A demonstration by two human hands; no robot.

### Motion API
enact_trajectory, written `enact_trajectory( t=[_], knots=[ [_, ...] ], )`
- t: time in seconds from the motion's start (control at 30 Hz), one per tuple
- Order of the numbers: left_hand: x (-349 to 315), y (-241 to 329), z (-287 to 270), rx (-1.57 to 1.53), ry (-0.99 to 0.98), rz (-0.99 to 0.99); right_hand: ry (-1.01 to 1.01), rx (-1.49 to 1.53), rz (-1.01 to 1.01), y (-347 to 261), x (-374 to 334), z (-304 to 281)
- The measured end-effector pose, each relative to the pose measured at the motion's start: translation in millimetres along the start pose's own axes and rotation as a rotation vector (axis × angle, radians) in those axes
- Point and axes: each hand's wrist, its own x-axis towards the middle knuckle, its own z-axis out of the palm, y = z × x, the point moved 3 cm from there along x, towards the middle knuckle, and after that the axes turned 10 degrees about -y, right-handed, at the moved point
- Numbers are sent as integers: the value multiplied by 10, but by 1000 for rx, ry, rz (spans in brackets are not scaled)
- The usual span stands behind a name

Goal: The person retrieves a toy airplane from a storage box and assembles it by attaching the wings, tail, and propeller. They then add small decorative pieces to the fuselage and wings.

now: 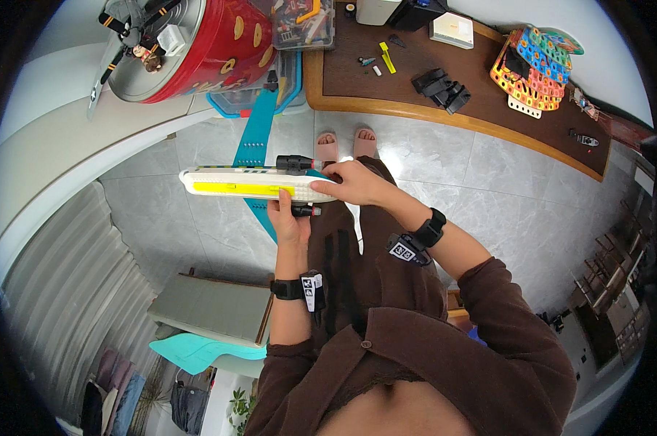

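Note:
Both hands hold a brick-built toy airplane (230,187) level in front of my legs. Its long body is white with a bright yellow stripe, and teal wings stretch out toward the far side and the near side. Black engines show on both sides of the body. My left hand (290,224) grips the body from the near side, thumb against the yellow stripe, close to one engine. At the right end of the plane, the fingers of my right hand (349,183) close over the white body, thumb on top.
A brown desk (488,109) runs along the far side, bearing black parts (441,90), a yellow piece (387,58) and colourful perforated strips (535,69). Left of it stand a red drum (223,47) and a clear parts bin (304,35). A grey box (212,309) sits near my left elbow.

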Motion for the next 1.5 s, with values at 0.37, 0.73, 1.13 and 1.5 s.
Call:
enact_trajectory(
  t=[0.37, 0.73, 1.13, 1.5],
  knots=[
    [84, -47, 58, 181, 18, 39, 77, -65, -77, -42, -133, -85],
    [120, -20, 10, 212, 114, -35, 127, 68, -230, 110, -33, -99],
    [399, -171, -353, 189, 335, -52, 864, -572, 300, 1570, 1074, -2239],
    [461, -138, -559, 142, 297, -185, 725, -470, 598, 2562, 2002, -2959]
  ],
)
